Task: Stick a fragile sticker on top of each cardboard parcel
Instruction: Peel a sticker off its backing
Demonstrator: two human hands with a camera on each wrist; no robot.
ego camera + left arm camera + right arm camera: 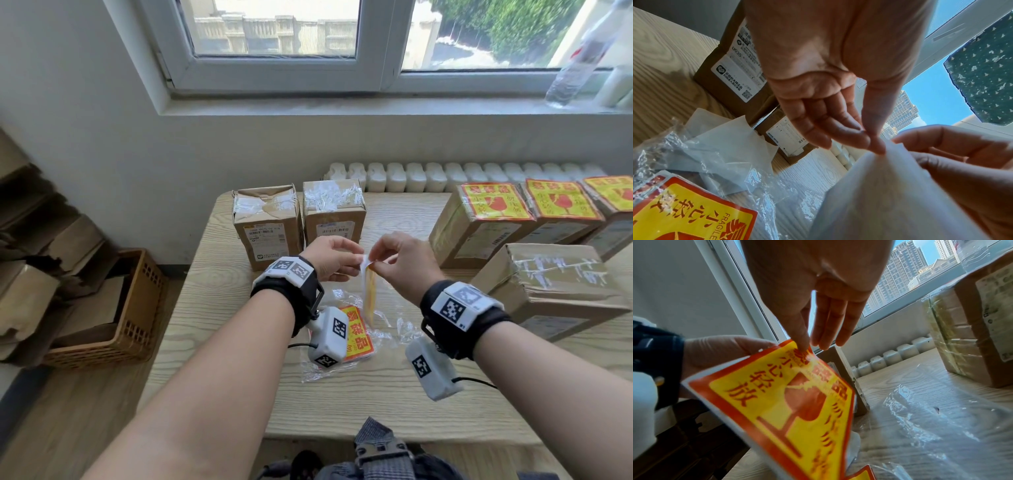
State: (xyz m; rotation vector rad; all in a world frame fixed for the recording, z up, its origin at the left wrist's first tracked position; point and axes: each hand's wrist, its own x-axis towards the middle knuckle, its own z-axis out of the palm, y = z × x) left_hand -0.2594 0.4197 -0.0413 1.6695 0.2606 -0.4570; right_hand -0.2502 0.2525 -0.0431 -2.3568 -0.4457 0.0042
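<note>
Between my hands hangs a yellow-and-red fragile sticker [370, 294] [787, 402], edge-on in the head view. My left hand [358, 262] [877, 146] pinches the top corner of its white backing [890, 194] between thumb and forefinger. My right hand [378, 265] [803, 345] pinches the sticker's top corner from the other side. Two taped cardboard parcels [265, 219] [334, 209] without stickers stand just behind my hands. A third bare parcel [548, 281] lies at the right. Three parcels [489, 212] at the back right carry stickers on top.
A stack of stickers [359, 334] [684, 211] lies in a crumpled clear bag [394, 329] on the wooden table [222, 325]. Peeled backing sheets [725, 138] lie beside it. A brown basket [113, 308] and flattened cardboard sit left of the table. A radiator [428, 176] runs behind.
</note>
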